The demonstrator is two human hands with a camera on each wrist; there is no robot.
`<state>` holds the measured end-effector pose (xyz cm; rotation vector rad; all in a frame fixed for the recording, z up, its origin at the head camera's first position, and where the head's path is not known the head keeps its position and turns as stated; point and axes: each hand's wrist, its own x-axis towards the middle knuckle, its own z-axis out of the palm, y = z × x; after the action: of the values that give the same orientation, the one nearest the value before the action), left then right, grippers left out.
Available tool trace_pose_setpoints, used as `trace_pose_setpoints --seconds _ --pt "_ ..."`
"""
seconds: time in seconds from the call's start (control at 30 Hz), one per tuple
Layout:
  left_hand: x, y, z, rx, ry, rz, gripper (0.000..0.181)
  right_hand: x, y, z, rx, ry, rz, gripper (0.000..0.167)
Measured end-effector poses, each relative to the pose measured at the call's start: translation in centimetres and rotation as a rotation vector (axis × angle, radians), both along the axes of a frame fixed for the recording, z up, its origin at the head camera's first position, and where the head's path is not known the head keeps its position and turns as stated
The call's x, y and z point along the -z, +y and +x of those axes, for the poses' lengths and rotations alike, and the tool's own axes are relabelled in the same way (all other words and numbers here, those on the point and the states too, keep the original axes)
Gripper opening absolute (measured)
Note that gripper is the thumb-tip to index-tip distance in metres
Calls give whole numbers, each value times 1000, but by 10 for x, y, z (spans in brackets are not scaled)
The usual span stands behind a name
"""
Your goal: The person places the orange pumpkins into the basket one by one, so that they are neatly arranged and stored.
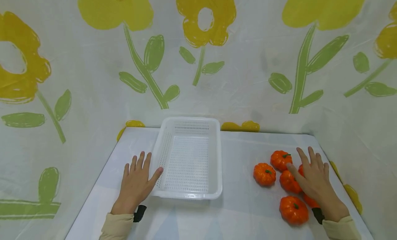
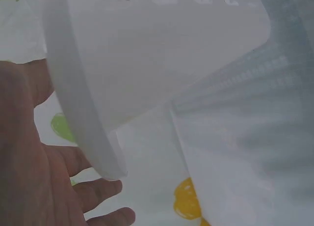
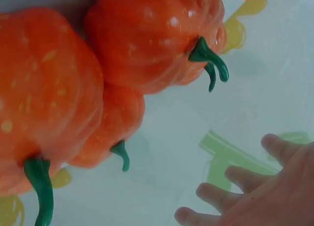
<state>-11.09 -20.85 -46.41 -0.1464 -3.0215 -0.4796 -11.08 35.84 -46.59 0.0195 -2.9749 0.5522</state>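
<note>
A white perforated plastic basket stands at the back middle of the table, with nothing in it. My left hand is at its left side, fingers spread; in the left wrist view the basket's rim passes in front of the thumb and fingers. On the right lies a group of small orange pumpkins with green stems, among them a left one, a back one and a front one. My right hand hovers over the group with spread fingers and hides parts of some pumpkins. Neither hand holds anything.
The white table runs up to a cloth backdrop printed with yellow flowers and green leaves. The backdrop also hangs along the left and right sides. A stretch of tabletop separates the basket from the pumpkins.
</note>
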Motion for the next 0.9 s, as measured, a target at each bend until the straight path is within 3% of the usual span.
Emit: trace_pose_setpoints --seconds 0.3,0.5,0.67,0.9 --pt "1 -5 23 55 -11 -7 92 -14 18 8 -22 86 -40 79" --pt "8 -8 27 78 -22 49 99 -18 39 21 -16 106 -123 78" --pt "13 -11 25 91 -24 84 110 -15 59 42 55 21 -160 87" --pt "14 -12 24 100 -54 172 115 3 76 74 215 -183 -201 104"
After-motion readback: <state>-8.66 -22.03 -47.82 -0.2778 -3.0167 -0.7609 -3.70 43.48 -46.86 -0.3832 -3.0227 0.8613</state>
